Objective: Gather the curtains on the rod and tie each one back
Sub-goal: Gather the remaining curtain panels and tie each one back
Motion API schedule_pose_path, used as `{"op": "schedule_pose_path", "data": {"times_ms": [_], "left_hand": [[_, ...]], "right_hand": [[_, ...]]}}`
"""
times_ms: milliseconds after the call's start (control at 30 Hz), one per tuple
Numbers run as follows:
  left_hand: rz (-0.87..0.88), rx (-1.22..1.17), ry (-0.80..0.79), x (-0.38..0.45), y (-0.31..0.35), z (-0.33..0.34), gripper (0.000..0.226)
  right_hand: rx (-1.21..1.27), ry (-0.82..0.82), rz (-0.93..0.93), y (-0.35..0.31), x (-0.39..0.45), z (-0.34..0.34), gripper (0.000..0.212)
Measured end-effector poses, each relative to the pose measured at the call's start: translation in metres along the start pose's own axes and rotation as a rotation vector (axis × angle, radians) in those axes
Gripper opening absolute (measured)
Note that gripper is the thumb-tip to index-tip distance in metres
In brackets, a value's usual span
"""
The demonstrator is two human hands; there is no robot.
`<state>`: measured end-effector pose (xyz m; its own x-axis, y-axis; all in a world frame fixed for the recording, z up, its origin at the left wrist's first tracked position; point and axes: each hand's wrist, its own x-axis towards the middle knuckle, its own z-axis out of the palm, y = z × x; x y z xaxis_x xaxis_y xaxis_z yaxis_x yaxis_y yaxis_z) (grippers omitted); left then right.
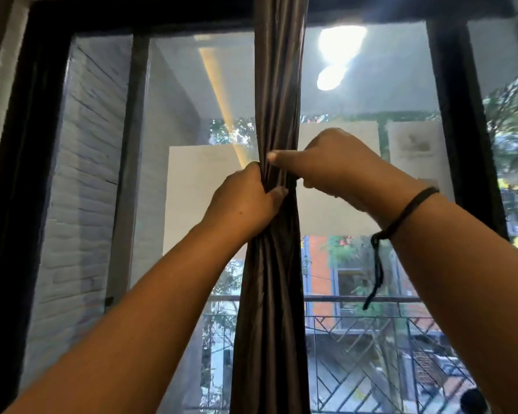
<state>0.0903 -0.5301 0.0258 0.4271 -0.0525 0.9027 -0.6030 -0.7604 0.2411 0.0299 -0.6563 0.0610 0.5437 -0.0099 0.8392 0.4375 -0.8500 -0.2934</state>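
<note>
Gathering step in hand: dark curtain (277,85) bunched into a narrow column at centre, running 12 to 6 o'clock. Left hand (245,201) clenched round the folds, right hand (332,162) pinching them just above. Next, probably: holding the bunch, fetching a tie; none visible

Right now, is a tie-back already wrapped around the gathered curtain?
No. Only the left hand and right hand hold the bunched curtain; no tie circles it.
</note>
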Motion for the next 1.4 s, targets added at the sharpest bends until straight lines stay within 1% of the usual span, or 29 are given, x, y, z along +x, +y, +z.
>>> {"op": "schedule_pose_path", "data": {"times_ms": [33,67,100,133,167,233,267,300,333,367,400,433,467,500,600,667,800,867,933,967,1033,1100,1167,1200,1233,1267,1333,1367,1400], "left_hand": [[0.021,0.021,-0.013,-0.001,0.002,-0.007,0.044],[0.043,0.022,-0.036,-0.003,0.004,-0.014,0.040],[0.066,-0.018,-0.068,-0.005,0.006,-0.020,0.032],[0.076,-0.103,-0.108,-0.008,0.006,-0.024,0.022],[0.069,-0.234,-0.146,-0.011,0.005,-0.027,0.019],[0.027,-0.559,-0.224,-0.016,-0.004,-0.035,0.021],[0.016,-0.693,-0.281,-0.017,-0.013,-0.039,0.025],[0.014,-0.794,-0.348,-0.017,-0.023,-0.043,0.035],[0.011,-0.862,-0.419,-0.017,-0.033,-0.046,0.051],[0.010,-0.909,-0.486,-0.017,-0.042,-0.048,0.066],[0.022,-0.942,-0.535,-0.017,-0.048,-0.050,0.074],[0.049,-0.951,-0.564,-0.018,-0.053,-0.050,0.076],[0.076,-0.918,-0.561,-0.017,-0.056,-0.048,0.075],[0.103,-0.846,-0.516,-0.017,-0.056,-0.046,0.072],[0.243,-0.508,-0.242,-0.012,-0.055,-0.035,0.055],[0.320,-0.332,-0.117,-0.006,-0.053,-0.030,0.045],[0.448,-0.014,-0.009,0.010,-0.042,-0.034,0.020],[0.450,0.076,-0.037,0.016,-0.033,-0.037,0.012],[0.387,0.052,-0.148,0.018,-0.021,-0.037,0.017],[0.345,0.033,-0.211,0.019,-0.014,-0.037,0.019],[0.271,0.059,-0.332,0.025,-0.005,-0.035,0.020],[0.247,0.132,-0.408,0.030,0.005,-0.031,0.021],[0.291,0.245,-0.428,0.032,0.017,-0.028,0.013],[0.329,0.306,-0.429,0.033,0.024,-0.029,0.007],[0.370,0.358,-0.427,0.032,0.031,-0.029,0.007],[0.422,0.392,-0.415,0.032,0.037,-0.029,0.012],[0.576,0.414,-0.341,0.032,0.048,-0.026,0.023],[0.659,0.384,-0.302,0.031,0.052,-0.023,0.020],[0.715,0.335,-0.275,0.031,0.055,-0.017,0.011]], "right_hand": [[0.040,0.024,0.026,-0.008,0.000,0.005,0.047],[0.034,0.054,0.052,-0.013,0.003,0.011,0.049],[0.018,0.082,0.077,-0.017,0.006,0.018,0.047],[0.012,0.107,0.097,-0.020,0.009,0.025,0.041],[0.027,0.124,0.113,-0.022,0.012,0.029,0.034],[0.128,0.128,0.130,-0.021,0.016,0.035,0.028],[0.196,0.123,0.123,-0.019,0.016,0.037,0.027],[0.256,0.114,0.110,-0.017,0.015,0.039,0.024],[0.307,0.101,0.104,-0.013,0.014,0.041,0.022],[0.356,0.086,0.107,-0.009,0.014,0.043,0.021],[0.402,0.076,0.115,-0.005,0.015,0.045,0.021],[0.438,0.070,0.122,-0.002,0.016,0.047,0.020],[0.466,0.070,0.127,0.001,0.016,0.049,0.018],[0.491,0.068,0.131,0.003,0.017,0.052,0.017],[0.594,0.064,0.140,0.010,0.017,0.062,0.017],[0.657,0.067,0.118,0.013,0.014,0.066,0.015],[0.652,0.005,0.018,0.026,0.014,0.062,0.012],[0.565,-0.009,-0.034,0.034,0.019,0.061,0.009],[0.471,-0.001,-0.036,0.045,0.026,0.060,0.008],[0.452,-0.002,-0.036,0.051,0.029,0.060,0.012],[0.446,-0.020,-0.035,0.061,0.031,0.058,0.017],[0.516,-0.066,-0.028,0.072,0.033,0.053,0.013],[0.567,-0.111,-0.029,0.083,0.031,0.048,0.011],[0.560,-0.107,-0.054,0.087,0.030,0.047,0.011],[0.535,-0.096,-0.109,0.091,0.030,0.045,0.009],[0.490,-0.080,-0.161,0.091,0.029,0.045,0.007],[0.458,-0.045,-0.222,0.088,0.026,0.046,0.007],[0.520,-0.048,-0.216,0.086,0.026,0.045,0.010],[0.591,-0.074,-0.203,0.083,0.026,0.043,0.017]]}}
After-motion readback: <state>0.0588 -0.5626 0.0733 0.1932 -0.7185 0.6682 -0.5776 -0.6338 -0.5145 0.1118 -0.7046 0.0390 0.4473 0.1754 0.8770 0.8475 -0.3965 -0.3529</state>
